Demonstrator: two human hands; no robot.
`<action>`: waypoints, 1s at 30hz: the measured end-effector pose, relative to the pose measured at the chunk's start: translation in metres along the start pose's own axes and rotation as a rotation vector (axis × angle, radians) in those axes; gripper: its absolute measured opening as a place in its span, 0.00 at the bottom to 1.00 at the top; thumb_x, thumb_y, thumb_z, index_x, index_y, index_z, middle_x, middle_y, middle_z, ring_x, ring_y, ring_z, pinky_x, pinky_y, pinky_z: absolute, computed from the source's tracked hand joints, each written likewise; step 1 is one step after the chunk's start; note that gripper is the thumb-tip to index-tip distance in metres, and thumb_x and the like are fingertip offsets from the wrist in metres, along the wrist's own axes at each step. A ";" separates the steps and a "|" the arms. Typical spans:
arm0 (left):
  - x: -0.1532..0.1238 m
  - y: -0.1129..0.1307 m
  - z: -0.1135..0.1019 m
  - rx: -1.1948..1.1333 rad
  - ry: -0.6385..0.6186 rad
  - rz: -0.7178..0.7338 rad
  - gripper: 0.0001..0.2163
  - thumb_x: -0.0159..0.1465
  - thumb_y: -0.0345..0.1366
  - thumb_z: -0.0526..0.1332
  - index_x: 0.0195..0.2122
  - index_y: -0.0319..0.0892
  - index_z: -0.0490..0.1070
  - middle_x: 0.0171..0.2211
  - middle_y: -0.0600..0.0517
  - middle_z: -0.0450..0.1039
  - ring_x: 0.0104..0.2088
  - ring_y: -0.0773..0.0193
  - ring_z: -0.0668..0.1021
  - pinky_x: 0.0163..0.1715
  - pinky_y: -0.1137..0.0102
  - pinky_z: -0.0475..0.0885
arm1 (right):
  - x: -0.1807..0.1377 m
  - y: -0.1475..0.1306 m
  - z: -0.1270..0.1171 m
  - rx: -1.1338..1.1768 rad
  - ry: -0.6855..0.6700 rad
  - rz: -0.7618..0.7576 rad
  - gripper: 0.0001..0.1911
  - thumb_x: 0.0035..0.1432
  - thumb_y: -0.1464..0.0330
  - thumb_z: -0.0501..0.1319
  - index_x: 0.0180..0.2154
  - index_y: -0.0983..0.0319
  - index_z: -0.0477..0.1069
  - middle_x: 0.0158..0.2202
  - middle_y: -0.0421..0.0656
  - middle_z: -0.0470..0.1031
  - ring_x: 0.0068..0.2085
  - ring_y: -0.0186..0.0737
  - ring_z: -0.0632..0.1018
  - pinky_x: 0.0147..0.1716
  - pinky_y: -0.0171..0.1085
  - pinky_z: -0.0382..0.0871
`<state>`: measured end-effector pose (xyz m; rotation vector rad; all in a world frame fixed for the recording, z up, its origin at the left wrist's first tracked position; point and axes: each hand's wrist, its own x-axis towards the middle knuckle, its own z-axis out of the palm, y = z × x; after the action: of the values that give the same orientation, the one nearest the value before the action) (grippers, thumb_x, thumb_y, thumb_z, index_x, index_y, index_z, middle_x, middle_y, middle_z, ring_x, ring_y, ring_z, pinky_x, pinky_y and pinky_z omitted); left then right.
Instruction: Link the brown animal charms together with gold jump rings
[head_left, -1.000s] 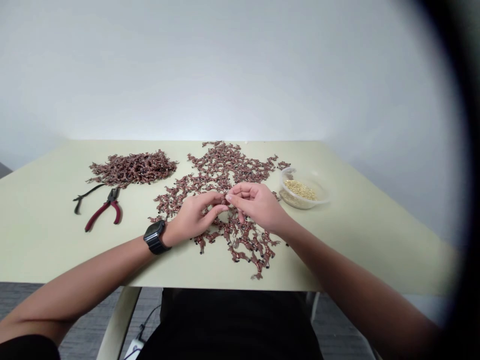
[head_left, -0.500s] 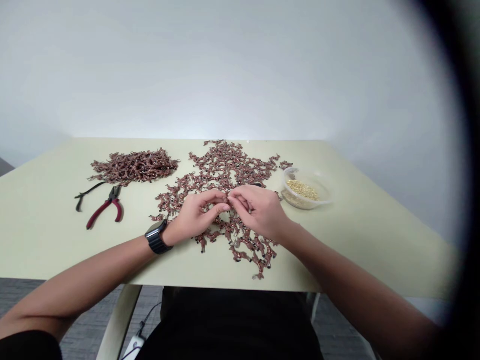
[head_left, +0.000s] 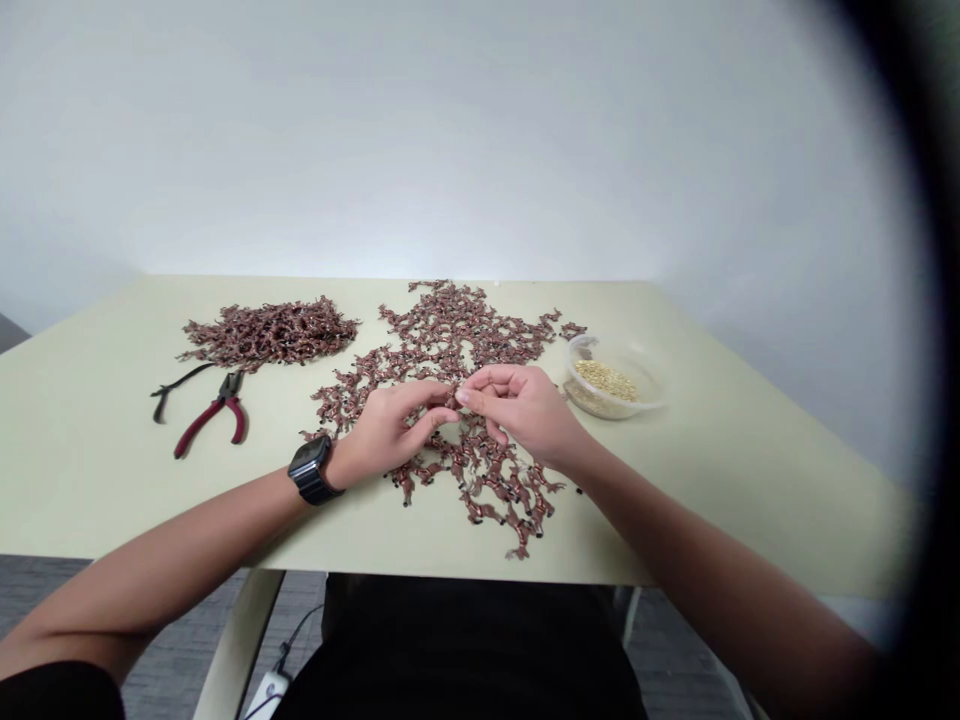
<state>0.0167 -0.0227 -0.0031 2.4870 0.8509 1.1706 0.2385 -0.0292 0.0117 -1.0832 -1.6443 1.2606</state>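
My pale table carries brown figurines, noon to six, a dense pile at ten o'clock, pliers at nine, a bowl near three.

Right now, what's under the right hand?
Brown animal figurines, spread on the table, show beyond the right hand and on its near side; whatever lies directly beneath it is covered from view.

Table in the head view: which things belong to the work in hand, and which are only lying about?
Probably in the work:
Small brown piece between left hand and right hand
Spread brown figures around them
Clear bowl of gold pieces
Heap of brown figures

Seemingly lying about, untouched:
Red-handled pliers, possibly a work tool
Thin black object, use unclear
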 end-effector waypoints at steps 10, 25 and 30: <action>-0.002 -0.007 0.002 0.114 -0.002 0.112 0.12 0.70 0.39 0.62 0.51 0.40 0.73 0.42 0.44 0.81 0.39 0.61 0.81 0.40 0.67 0.77 | -0.001 -0.006 0.005 0.233 -0.071 0.126 0.16 0.55 0.56 0.71 0.34 0.62 0.76 0.28 0.39 0.73 0.19 0.26 0.63 0.16 0.32 0.50; -0.001 -0.009 0.003 0.188 0.015 0.160 0.13 0.70 0.37 0.62 0.53 0.39 0.71 0.42 0.44 0.80 0.40 0.61 0.81 0.41 0.66 0.77 | 0.000 -0.006 0.006 0.466 -0.065 0.235 0.15 0.49 0.61 0.75 0.35 0.63 0.78 0.26 0.36 0.65 0.22 0.26 0.55 0.18 0.31 0.49; -0.001 -0.005 0.004 0.143 0.031 0.122 0.12 0.69 0.37 0.63 0.51 0.39 0.72 0.43 0.45 0.80 0.40 0.62 0.82 0.42 0.67 0.77 | 0.002 0.000 0.004 0.403 -0.053 0.192 0.17 0.49 0.60 0.75 0.37 0.63 0.79 0.30 0.40 0.71 0.23 0.26 0.59 0.17 0.31 0.51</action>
<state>0.0169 -0.0191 -0.0086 2.6764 0.8280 1.2301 0.2343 -0.0289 0.0113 -0.9757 -1.2681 1.6715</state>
